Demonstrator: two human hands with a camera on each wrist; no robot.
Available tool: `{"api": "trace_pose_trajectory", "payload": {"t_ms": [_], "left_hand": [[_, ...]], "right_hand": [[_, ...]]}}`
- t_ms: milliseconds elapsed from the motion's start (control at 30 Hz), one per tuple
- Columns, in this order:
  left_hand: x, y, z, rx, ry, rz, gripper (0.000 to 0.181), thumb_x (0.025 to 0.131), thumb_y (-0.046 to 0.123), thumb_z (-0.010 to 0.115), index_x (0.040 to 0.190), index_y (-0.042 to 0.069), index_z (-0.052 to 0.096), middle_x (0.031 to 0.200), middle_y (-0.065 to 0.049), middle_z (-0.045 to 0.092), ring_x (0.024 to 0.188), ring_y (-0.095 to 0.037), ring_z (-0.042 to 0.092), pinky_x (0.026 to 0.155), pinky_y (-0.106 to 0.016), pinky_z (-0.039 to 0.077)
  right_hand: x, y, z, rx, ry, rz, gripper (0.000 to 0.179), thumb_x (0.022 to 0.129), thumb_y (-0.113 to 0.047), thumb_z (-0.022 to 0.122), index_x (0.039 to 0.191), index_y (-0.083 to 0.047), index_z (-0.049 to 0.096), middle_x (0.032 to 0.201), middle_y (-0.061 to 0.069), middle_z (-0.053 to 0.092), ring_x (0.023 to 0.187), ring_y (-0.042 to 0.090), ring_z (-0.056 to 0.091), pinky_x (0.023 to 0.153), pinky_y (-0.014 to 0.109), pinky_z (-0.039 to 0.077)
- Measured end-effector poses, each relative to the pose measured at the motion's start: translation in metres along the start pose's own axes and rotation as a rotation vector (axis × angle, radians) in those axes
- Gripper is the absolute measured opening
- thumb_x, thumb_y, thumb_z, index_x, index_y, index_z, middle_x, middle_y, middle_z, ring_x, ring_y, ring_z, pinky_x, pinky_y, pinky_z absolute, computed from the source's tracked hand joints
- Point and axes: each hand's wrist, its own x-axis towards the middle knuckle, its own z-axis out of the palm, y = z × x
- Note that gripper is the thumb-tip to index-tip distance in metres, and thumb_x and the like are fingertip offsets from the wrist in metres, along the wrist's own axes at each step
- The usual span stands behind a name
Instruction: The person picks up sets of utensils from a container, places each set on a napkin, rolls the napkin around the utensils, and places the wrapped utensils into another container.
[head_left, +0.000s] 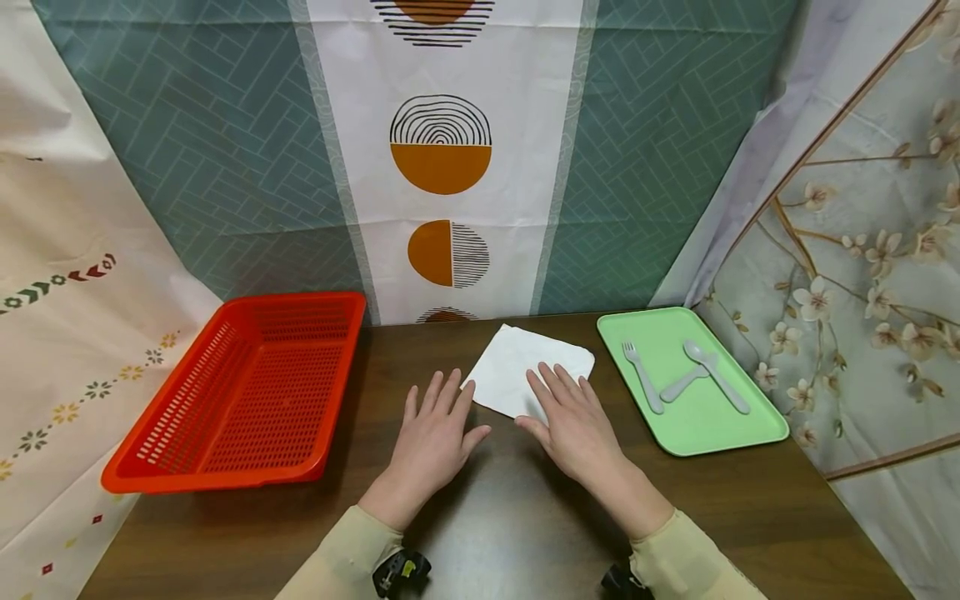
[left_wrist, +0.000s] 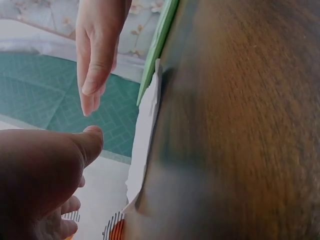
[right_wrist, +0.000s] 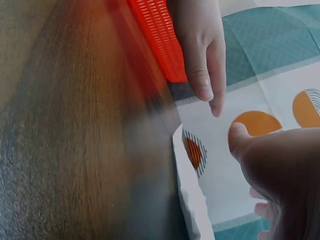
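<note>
My left hand (head_left: 429, 446) is held palm down over the table, fingers straight and slightly spread, with nothing in it. My right hand (head_left: 573, 425) mirrors it, its fingertips overlapping the near right part of a white folded cloth (head_left: 517, 371) in the head view. Both wrist views show the hands raised above the wooden surface. The cloth lies flat near the back edge, one edge slightly lifted in the right wrist view (right_wrist: 192, 200). The left fingertips are close to the cloth's left corner.
A red slotted plastic basket (head_left: 345, 367) stands at the left. At the right, a light green tray (head_left: 697, 437) holds a grey fork (head_left: 643, 379), a spoon (head_left: 723, 383) and another grey utensil (head_left: 678, 386) crossed beneath the spoon. Patterned cloths (head_left: 637, 167) hang behind the brown table (head_left: 247, 533).
</note>
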Motion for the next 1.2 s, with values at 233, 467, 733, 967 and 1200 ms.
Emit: {"api": "trace_pose_trajectory", "payload": {"t_ms": [233, 467, 733, 967, 1200], "left_hand": [[0.003, 0.000, 0.005, -0.015, -0.027, -0.002, 0.074, 0.107, 0.053, 0.070, 0.164, 0.009, 0.053, 0.174, -0.019, 0.039, 0.162, -0.045, 0.032, 0.125, -0.075, 0.023], [0.008, 0.006, 0.006, -0.024, -0.055, 0.019, 0.073, 0.108, 0.054, 0.066, 0.164, 0.009, 0.052, 0.174, -0.019, 0.039, 0.163, -0.045, 0.030, 0.125, -0.074, 0.023], [0.012, 0.011, 0.014, -0.003, -0.089, 0.059, 0.072, 0.110, 0.055, 0.063, 0.165, 0.010, 0.052, 0.175, -0.016, 0.039, 0.163, -0.043, 0.030, 0.125, -0.075, 0.023], [0.016, 0.015, 0.020, 0.030, -0.128, 0.089, 0.071, 0.110, 0.057, 0.060, 0.164, 0.011, 0.052, 0.174, -0.014, 0.041, 0.163, -0.041, 0.033, 0.125, -0.073, 0.024], [0.018, 0.019, 0.023, 0.040, -0.163, 0.102, 0.072, 0.110, 0.058, 0.059, 0.164, 0.011, 0.052, 0.173, -0.014, 0.043, 0.161, -0.041, 0.036, 0.125, -0.073, 0.026]], "right_hand": [[-0.002, 0.006, 0.004, -0.001, -0.018, 0.017, 0.075, 0.107, -0.050, 0.069, 0.164, -0.004, 0.051, 0.169, 0.021, 0.046, 0.159, 0.044, 0.038, 0.125, 0.069, 0.030], [-0.002, 0.011, 0.007, 0.000, -0.053, 0.039, 0.074, 0.109, -0.050, 0.067, 0.164, -0.004, 0.051, 0.169, 0.021, 0.046, 0.159, 0.044, 0.038, 0.125, 0.069, 0.030], [-0.004, 0.016, 0.008, -0.002, -0.089, 0.053, 0.072, 0.108, -0.049, 0.068, 0.162, -0.003, 0.053, 0.168, 0.022, 0.048, 0.157, 0.045, 0.040, 0.124, 0.068, 0.033], [-0.005, 0.018, 0.009, -0.001, -0.147, 0.068, 0.072, 0.109, -0.049, 0.066, 0.163, -0.003, 0.052, 0.169, 0.022, 0.046, 0.158, 0.045, 0.039, 0.125, 0.068, 0.031], [-0.007, 0.021, 0.011, -0.002, -0.205, 0.076, 0.072, 0.110, -0.049, 0.064, 0.164, -0.003, 0.050, 0.170, 0.022, 0.045, 0.159, 0.045, 0.038, 0.126, 0.067, 0.031]]}}
